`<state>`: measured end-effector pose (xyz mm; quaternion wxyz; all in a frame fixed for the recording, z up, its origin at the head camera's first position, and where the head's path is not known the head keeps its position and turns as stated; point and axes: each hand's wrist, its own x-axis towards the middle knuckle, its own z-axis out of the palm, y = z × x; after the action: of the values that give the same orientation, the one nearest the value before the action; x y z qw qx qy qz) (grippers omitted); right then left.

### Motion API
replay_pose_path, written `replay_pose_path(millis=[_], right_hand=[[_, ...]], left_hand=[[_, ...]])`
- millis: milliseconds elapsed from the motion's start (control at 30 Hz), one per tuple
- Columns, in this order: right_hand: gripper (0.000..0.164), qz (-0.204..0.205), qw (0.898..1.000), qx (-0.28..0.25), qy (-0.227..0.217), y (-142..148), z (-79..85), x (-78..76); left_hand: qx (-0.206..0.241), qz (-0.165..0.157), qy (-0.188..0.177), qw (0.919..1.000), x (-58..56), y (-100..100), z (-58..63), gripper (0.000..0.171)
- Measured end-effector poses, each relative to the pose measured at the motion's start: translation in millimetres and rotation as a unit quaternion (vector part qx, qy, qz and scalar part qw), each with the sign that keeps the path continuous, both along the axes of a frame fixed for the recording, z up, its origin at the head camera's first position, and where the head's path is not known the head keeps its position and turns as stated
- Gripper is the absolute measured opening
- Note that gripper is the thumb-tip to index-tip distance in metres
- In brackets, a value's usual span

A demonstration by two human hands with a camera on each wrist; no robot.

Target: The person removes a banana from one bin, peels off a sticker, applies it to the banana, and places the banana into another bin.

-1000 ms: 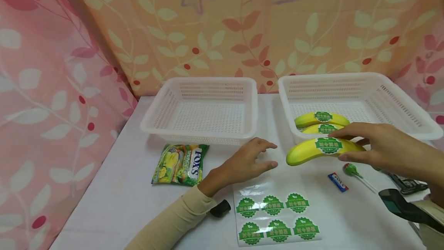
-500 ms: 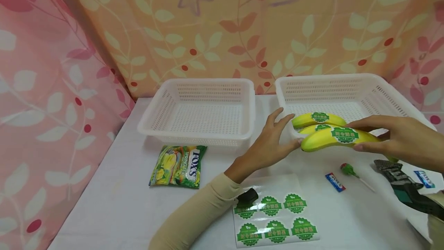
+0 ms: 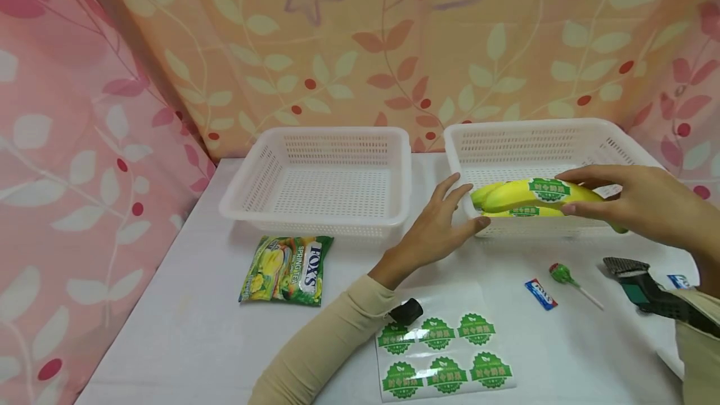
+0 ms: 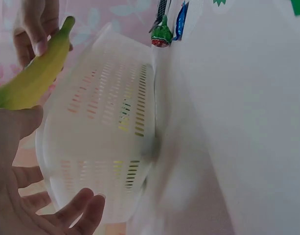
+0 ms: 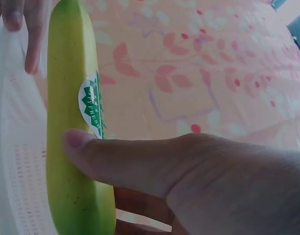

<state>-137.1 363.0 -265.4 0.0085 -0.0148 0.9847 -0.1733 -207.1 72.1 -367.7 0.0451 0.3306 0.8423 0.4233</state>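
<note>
My right hand (image 3: 644, 205) grips a yellow banana (image 3: 513, 195) with a green-and-white round sticker (image 3: 549, 189), thumb on the near side. It holds the banana over the front rim of the right white basket (image 3: 540, 228). More bananas, at least one bearing the same sticker, lie in that basket behind and below, partly hidden. My left hand (image 3: 435, 230) is spread at the basket's front left corner, its fingers along the outer side. In the left wrist view the left thumb (image 4: 25, 122) is near the banana's end; contact cannot be told.
A second white basket (image 3: 315, 224) stands to the left. In front are a Fox's candy bag (image 3: 285, 270), a sheet of green stickers (image 3: 450, 302), a small wrapped candy (image 3: 541, 294), a lollipop (image 3: 562, 275), a dark packet (image 3: 624, 264) and a blue wrapper (image 3: 679, 280). Patterned curtains surround the table.
The banana in my right hand has gone from in front of the right basket to up over its rim. My left hand has moved right to the basket's corner.
</note>
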Motion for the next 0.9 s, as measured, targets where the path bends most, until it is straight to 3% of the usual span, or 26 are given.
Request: replay_pose_path(millis=[233,500,633,733,900], right_hand=[[0.066,0.029,0.999,0.003,0.021,11.2,13.7,-48.9],[0.062,0.063,0.997,0.034,-0.014,22.0,12.0,-104.9],[0.056,0.072,0.996,0.04,-0.033,24.4,4.3,-124.5],[0.055,0.061,0.996,0.014,-0.071,25.7,-3.5,-135.8],[0.06,0.05,0.99,-0.011,-0.128,28.9,-14.5,-146.7]], left_hand=[[0.002,-0.001,-0.011,0.9999,0.9,-2.1,1.4,0.077],[-0.01,0.005,-0.024,0.9996,2.1,-1.0,1.6,0.078],[-0.017,0.009,-0.024,0.9995,2.1,-0.6,1.5,0.077],[-0.02,0.012,-0.023,0.9995,2.4,-0.5,2.0,0.076],[-0.021,0.013,-0.018,0.9995,3.1,-0.3,2.8,0.076]])
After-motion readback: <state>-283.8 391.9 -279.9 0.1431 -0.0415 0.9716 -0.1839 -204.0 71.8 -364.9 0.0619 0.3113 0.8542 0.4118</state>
